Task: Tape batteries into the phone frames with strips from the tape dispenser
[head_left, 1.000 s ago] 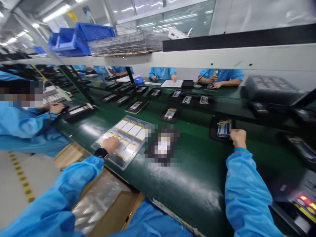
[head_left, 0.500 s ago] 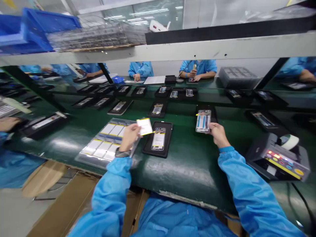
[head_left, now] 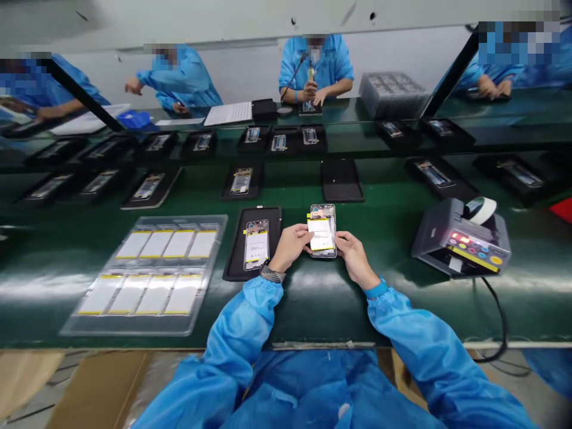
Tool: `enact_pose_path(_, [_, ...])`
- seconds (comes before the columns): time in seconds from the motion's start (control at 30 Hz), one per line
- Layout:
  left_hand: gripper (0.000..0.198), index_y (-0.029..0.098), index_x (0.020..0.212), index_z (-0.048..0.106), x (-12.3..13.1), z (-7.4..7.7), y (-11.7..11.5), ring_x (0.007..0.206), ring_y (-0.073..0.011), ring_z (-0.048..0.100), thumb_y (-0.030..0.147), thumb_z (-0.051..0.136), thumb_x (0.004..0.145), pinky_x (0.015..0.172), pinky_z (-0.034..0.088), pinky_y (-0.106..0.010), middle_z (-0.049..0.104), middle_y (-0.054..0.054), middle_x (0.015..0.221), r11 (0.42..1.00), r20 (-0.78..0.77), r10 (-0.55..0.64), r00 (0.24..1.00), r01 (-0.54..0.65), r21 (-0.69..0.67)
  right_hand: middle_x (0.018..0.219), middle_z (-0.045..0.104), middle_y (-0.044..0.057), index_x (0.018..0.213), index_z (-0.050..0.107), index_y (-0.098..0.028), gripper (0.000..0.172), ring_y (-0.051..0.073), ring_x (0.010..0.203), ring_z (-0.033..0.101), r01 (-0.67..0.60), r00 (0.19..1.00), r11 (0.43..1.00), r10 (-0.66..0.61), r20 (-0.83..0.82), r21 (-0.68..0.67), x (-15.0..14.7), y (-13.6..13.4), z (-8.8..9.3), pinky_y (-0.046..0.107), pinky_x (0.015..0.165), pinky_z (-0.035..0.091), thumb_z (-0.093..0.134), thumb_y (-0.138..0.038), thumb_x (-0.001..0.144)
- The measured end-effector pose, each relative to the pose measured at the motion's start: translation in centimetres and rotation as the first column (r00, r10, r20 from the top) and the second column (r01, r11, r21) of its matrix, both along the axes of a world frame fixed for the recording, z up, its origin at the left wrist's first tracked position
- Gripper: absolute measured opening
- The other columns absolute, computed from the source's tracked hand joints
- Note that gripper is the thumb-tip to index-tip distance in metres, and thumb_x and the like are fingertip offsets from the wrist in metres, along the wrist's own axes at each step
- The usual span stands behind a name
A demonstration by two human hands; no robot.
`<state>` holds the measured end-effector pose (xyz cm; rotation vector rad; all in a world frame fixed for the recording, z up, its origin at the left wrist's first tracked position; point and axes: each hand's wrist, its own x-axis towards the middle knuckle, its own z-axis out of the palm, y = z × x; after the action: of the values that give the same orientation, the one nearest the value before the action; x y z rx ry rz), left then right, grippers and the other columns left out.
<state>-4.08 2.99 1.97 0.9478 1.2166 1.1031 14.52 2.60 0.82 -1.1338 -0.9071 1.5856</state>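
At the left of a dark green counter (head_left: 322, 313), a clear plastic tray (head_left: 129, 326) lies near the front edge, carrying two rows of flat white packs (head_left: 156, 244) edged in yellow. Just right of it, farther back from the front edge, a black tray (head_left: 234, 253) holds a phone frame with a pack (head_left: 256, 245) in it.

Next comes the person's left hand (head_left: 289, 248), its thumb and fingers pinching the left edge of a loose white pack (head_left: 320, 233). That pack lies over a second phone frame (head_left: 322, 211), held upright-facing in front of the person, midway along the counter's front edge. Half a second ago pack and frame were well apart, one in each hand; now they have come together, so both hands work at one spot. Whether the pack is fully seated cannot be told.

Behind, toward the counter's far edge, is an unoccupied black holder (head_left: 342, 180); the second frame was over it a moment ago. The right hand (head_left: 354, 257) pinches that frame's lower right edge between thumb and fingers.

At the far right, a tape dispenser (head_left: 460, 238) with a lit red display stands on the counter, its cable (head_left: 504, 328) drooping over the front edge.
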Motion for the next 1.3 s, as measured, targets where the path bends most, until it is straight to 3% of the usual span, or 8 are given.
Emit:
enact_pose_path(0.2, [0.034, 0.018, 0.097, 0.062, 0.2, -0.1, -0.5, 0.067, -0.0167, 0.068, 0.036, 0.081, 0.075, 0.05, 0.055, -0.025, 0.072, -0.003, 0.078, 0.998, -0.156, 0.043, 0.987, -0.036, 0.046, 0.085, 0.077, 0.004, 0.097, 0.062, -0.022, 0.054, 0.023, 0.075, 0.071, -0.045, 0.999, 0.999, 0.045, -0.016, -0.002, 0.0, -0.3, -0.3, 0.032, 0.069, 0.052, 0.089, -0.057, 0.066])
enact_pose_path(0.33, [0.02, 0.022, 0.092, 0.068, 0.2, 0.4, -1.2, 0.065, -0.0147, 0.063, 0.034, 0.079, 0.079, 0.056, 0.052, -0.027, 0.068, -0.002, 0.076, 0.975, -0.428, 0.168, 0.888, -0.088, 0.202, 0.087, 0.078, 0.004, 0.101, 0.061, -0.023, 0.053, 0.024, 0.076, 0.072, -0.078, 0.997, 0.997, 0.078, -0.023, 0.011, -0.1, -0.8, -0.7, 0.032, 0.069, 0.053, 0.087, -0.058, 0.071])
enact_pose_path(0.47, [0.018, 0.023, 0.085, 0.066, -0.1, 0.3, -1.3, 0.064, -0.0136, 0.061, 0.03, 0.08, 0.078, 0.063, 0.052, -0.028, 0.066, -0.002, 0.077, 0.965, -0.514, 0.22, 0.829, -0.11, 0.236, 0.089, 0.079, 0.005, 0.103, 0.061, -0.023, 0.051, 0.024, 0.077, 0.073, -0.09, 0.995, 0.996, 0.091, -0.032, 0.022, -0.2, -1.2, -0.8, 0.034, 0.071, 0.055, 0.085, -0.059, 0.074])
enact_pose_path(0.6, [0.039, 0.023, 0.096, 0.062, -0.3, -0.6, -0.9, 0.063, -0.013, 0.059, 0.039, 0.086, 0.07, 0.056, 0.05, -0.026, 0.063, -0.001, 0.077, 0.97, -0.352, 0.216, 0.911, -0.158, 0.188, 0.091, 0.079, 0.005, 0.104, 0.061, -0.024, 0.054, 0.026, 0.082, 0.074, -0.11, 0.994, 0.994, 0.11, -0.028, 0.03, 0.0, -1.4, -0.7, 0.035, 0.073, 0.056, 0.085, -0.061, 0.073])
enact_pose_path(0.77, [0.057, 0.023, 0.084, 0.062, 0.1, -1.5, -0.7, 0.059, -0.0168, 0.064, 0.069, 0.086, 0.06, 0.048, 0.05, -0.031, 0.067, -0.007, 0.077, 1.0, -0.042, 0.025, 0.999, -0.025, 0.0, 0.091, 0.079, 0.006, 0.103, 0.063, -0.025, 0.058, 0.027, 0.082, 0.075, -0.083, 0.995, 0.996, 0.084, 0.058, -0.026, 0.4, -1.0, -1.0, 0.034, 0.07, 0.058, 0.087, -0.065, 0.067])
enact_pose_path(0.97, [0.054, 0.031, 0.075, 0.061, 1.6, -1.5, -1.5, 0.072, -0.0257, 0.072, 0.071, 0.09, 0.055, 0.066, 0.06, -0.043, 0.073, -0.013, 0.083, 1.0, 0.027, -0.015, 1.0, 0.014, 0.018, 0.08, 0.078, 0.006, 0.108, 0.062, -0.024, 0.069, 0.027, 0.066, 0.073, -0.055, 0.992, 0.998, 0.059, 0.112, -0.034, 1.0, -0.4, -0.8, 0.034, 0.056, 0.057, 0.092, -0.063, 0.06])
enact_pose_path(1.13, [0.064, 0.018, 0.097, 0.07, 3.3, -1.9, -2.2, 0.096, -0.0345, 0.075, 0.075, 0.079, 0.069, 0.089, 0.059, -0.051, 0.077, -0.018, 0.108, 0.999, 0.086, 0.04, 0.995, -0.041, 0.003, 0.077, 0.076, 0.006, 0.104, 0.062, -0.022, 0.064, 0.023, 0.058, 0.069, -0.077, 0.991, 0.997, 0.076, 0.113, 0.007, 0.8, -0.9, -0.3, 0.031, 0.052, 0.055, 0.092, -0.059, 0.061])
enact_pose_path(1.3, [0.061, 0.012, 0.116, 0.071, 4.3, -2.1, -3.0, 0.098, -0.0272, 0.071, 0.061, 0.078, 0.08, 0.085, 0.057, -0.036, 0.075, -0.015, 0.117, 0.997, 0.091, 0.071, 0.993, -0.07, -0.014, 0.06, 0.064, -0.002, 0.086, 0.063, -0.021, 0.052, 0.015, 0.051, 0.057, -0.001, 0.977, 0.994, -0.021, 0.211, 0.105, 0.1, -1.1, 0.5, 0.026, 0.05, 0.049, 0.086, -0.063, 0.066])
